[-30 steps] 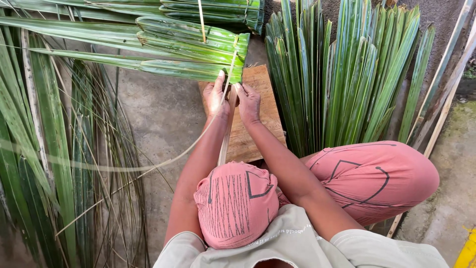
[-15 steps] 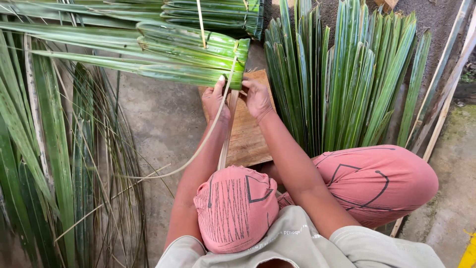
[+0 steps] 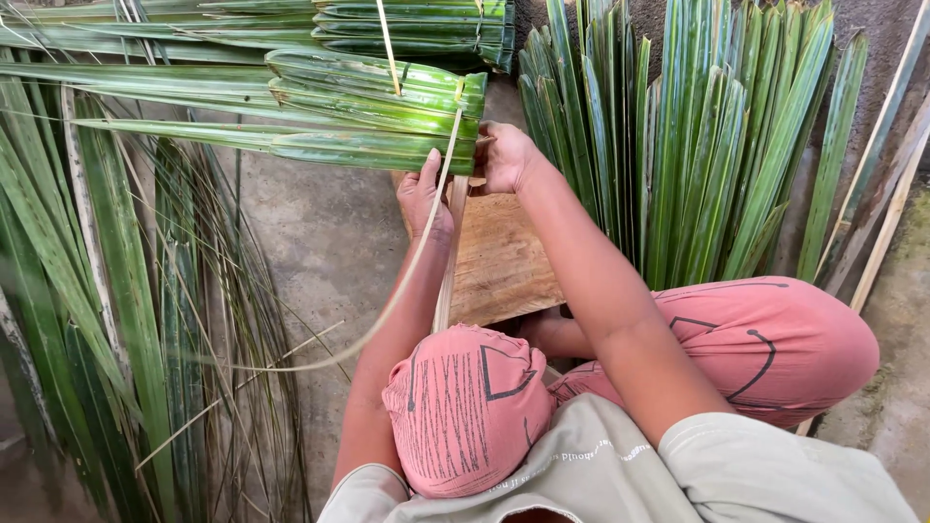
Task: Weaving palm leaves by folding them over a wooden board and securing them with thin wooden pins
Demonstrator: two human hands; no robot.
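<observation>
Both hands work at the cut ends of the folded green palm-leaf bundle [image 3: 378, 145]. The left hand [image 3: 424, 199] pinches a pale thin leaf-rib strip [image 3: 426, 242], pulling it taut like a tie; the right hand [image 3: 506, 155], fingers curled, steadies the bundle over a brown wooden board [image 3: 504, 261].

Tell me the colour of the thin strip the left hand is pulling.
Pale yellowish-tan strip, beside the left hand; the head view shows it.

Glossy green palm leaves [image 3: 368, 116], rough wooden board [image 3: 499, 257]
</observation>
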